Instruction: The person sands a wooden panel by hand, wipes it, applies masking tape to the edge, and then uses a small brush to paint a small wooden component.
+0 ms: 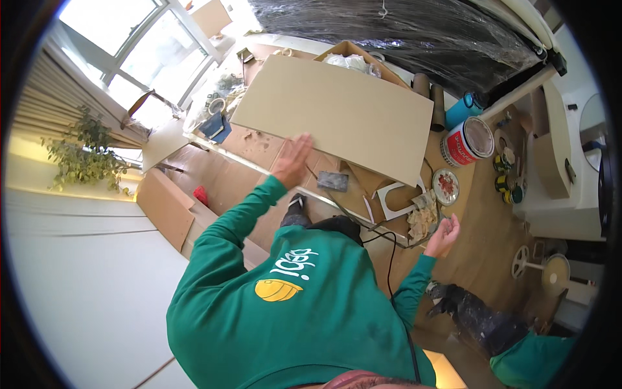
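Pressing flat and open, the left hand (293, 159) touches a smooth rectangular cardboard sheet (337, 113); the right hand (444, 235) cups empty.

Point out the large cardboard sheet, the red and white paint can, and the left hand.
cardboard sheet (337, 113), head view, middle of its flat face
red and white paint can (459, 148), head view, red side wall
left hand (291, 161), head view, back of the hand

Single head view, steeply downward
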The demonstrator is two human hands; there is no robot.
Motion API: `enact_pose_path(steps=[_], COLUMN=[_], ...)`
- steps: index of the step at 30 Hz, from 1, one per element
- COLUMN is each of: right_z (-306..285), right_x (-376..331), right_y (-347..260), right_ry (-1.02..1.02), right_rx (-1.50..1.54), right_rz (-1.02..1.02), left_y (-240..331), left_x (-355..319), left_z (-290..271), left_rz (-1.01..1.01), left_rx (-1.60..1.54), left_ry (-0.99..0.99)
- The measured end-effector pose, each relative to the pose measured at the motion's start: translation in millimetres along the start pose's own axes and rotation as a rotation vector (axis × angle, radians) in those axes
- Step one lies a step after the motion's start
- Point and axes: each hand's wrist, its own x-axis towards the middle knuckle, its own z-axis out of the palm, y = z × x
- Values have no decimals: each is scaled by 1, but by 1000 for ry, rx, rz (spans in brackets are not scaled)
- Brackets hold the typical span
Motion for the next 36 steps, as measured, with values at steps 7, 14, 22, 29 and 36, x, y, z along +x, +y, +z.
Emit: enact_pose_path(steps=[7,14,22,29,36], right_z=[61,158,198,193,339], right_x=[-55,-185,-223,-115,-99], right_y=[-40,-54,-78,-148,-161], right_ry=[42,-36,-101,146,-378], right_rx=[-19,128,141,-528,-936], right_rz=[30,233,324,-371,-580], left_y=[-218,-349,-260,-282,-275], left_x=[-64,-154,-200,-157,-46], left_z=[-29,10,27,7,-25], left_rz=[-186,-556,-739,-923,-1004], left_rx=[138,-213,-890,-1363,-1961], left_ry=[149,46,12,42,4])
